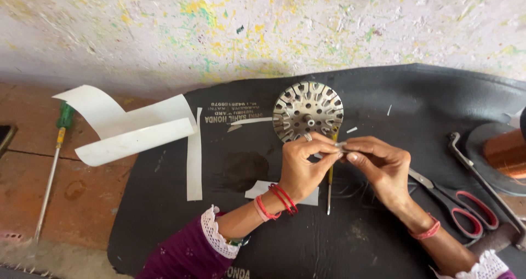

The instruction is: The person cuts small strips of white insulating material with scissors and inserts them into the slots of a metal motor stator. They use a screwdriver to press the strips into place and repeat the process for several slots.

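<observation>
- Now both hands are meeting over the black mat [164,213], just below the round slotted metal disc [308,110].
- Left hand [304,166] and right hand [379,164] are pinching one small pale strip [341,146] between fingertips, fingers drawn narrow around it.
- Screwdriver with yellow handle [330,186] is lying on the mat under the hands.
- Scissors with red grips [460,205] are lying near the right wrist.
- Curled white paper sheets [131,128] are sitting at the mat's left edge, and a green-handled screwdriver [55,158] is resting on the floor beyond them.
</observation>
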